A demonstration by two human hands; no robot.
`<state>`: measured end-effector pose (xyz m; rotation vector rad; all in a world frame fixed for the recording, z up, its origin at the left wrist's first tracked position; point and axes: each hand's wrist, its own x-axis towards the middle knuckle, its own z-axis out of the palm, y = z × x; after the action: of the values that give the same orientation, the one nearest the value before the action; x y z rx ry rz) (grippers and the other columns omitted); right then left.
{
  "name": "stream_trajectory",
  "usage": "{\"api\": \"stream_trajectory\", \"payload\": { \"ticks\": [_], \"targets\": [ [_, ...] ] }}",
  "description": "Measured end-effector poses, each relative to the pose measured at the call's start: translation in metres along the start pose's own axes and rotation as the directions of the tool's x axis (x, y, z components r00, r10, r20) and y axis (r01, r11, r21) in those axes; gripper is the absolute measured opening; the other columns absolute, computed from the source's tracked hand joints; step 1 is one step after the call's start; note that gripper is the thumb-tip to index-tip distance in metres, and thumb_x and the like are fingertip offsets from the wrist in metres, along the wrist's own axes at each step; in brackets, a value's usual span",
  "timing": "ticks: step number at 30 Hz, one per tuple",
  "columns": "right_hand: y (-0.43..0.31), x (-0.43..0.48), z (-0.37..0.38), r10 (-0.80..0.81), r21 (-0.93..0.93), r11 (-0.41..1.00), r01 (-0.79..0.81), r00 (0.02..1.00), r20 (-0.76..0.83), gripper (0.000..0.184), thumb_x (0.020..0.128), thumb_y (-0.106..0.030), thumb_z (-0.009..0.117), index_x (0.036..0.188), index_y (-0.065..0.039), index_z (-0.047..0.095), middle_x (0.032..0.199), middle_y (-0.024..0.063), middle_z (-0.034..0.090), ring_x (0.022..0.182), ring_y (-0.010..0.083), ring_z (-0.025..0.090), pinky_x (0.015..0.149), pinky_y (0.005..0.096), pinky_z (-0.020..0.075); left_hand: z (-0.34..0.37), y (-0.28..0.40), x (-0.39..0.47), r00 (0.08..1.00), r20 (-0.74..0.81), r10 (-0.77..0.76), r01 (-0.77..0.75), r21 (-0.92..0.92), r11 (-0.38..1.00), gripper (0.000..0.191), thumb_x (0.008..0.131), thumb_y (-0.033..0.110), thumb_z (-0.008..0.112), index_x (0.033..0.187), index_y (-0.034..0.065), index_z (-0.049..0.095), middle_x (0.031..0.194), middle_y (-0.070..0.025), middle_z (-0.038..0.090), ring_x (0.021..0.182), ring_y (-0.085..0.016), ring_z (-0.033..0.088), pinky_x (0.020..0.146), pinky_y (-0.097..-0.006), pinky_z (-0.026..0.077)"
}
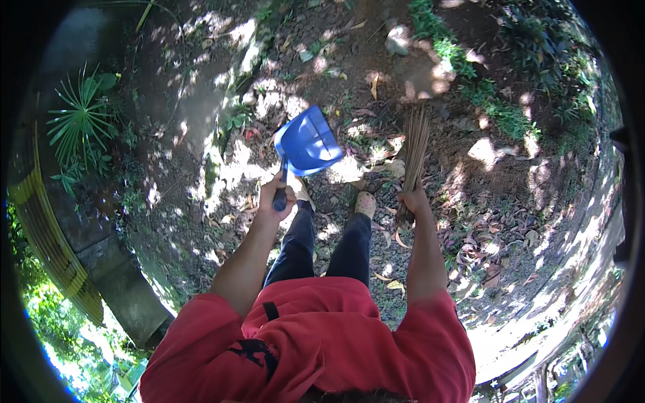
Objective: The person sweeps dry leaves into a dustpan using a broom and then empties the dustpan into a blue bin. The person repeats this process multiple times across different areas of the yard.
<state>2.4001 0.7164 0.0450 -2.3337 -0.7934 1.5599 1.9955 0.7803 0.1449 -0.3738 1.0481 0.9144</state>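
My left hand (276,197) is closed around the dark handle of a blue plastic dustpan (308,143). The pan is held out ahead of my left foot, its wide edge turned to the upper right, and patches of sunlight fall on it. In my right hand (414,199) is a stick broom (417,138), a bundle of thin brown ribs gripped near its lower end. Its bristles point away from me over bare soil; whether the tips touch the ground I cannot tell. Dry leaves and small stones lie around both tools.
My feet stand in light clogs (366,204) on leaf-strewn soil. Fallen leaves (491,247) lie thick at the right. Low green plants (504,116) grow at the upper right, and a pale rock (398,40) sits ahead. A fan-leaved palm (83,113) and a concrete slab (123,287) are at the left.
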Motion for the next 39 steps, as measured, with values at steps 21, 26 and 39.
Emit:
{"api": "stream_trajectory", "payload": {
  "ticks": [21,26,39],
  "targets": [
    [-0.064,-0.064,0.050,0.011,-0.026,1.000,-0.005,0.974,0.226,0.096,0.059,-0.010,0.073,0.145,0.001,0.031,0.102,0.0201,0.067,0.094,0.0297,0.066,0.085,0.0346,0.0516,-0.027,0.090,0.021,0.937,-0.297,-0.183,0.329,0.577,0.747,0.077,0.080,0.006,0.051,0.149,0.0238,0.022,0.070,-0.0086,0.053,0.053,-0.017,0.053,0.044,-0.0303,0.049],
    [-0.077,0.007,0.105,0.049,-0.053,0.998,-0.028,0.883,0.467,0.092,0.061,-0.011,0.075,0.142,0.005,0.033,0.101,0.0198,0.067,0.093,0.0280,0.066,0.079,0.0385,0.0527,-0.019,0.075,-0.001,0.885,-0.458,-0.081,0.362,0.568,0.739,0.028,0.085,0.008,0.051,0.112,0.0130,0.047,0.084,-0.0142,0.058,0.051,-0.016,0.054,0.040,-0.0274,0.047],
    [-0.094,-0.035,-0.024,-0.026,-0.291,0.936,0.196,0.866,0.499,0.110,0.058,-0.015,0.073,0.153,-0.013,0.019,0.104,0.0226,0.067,0.093,0.0320,0.066,0.083,0.0347,0.0517,0.001,0.041,0.024,0.839,-0.534,-0.106,0.346,0.372,0.861,0.014,0.085,0.007,0.053,0.097,0.0043,0.046,0.078,-0.0167,0.056,0.054,-0.020,0.055,0.039,-0.0293,0.046]
  ]
}}
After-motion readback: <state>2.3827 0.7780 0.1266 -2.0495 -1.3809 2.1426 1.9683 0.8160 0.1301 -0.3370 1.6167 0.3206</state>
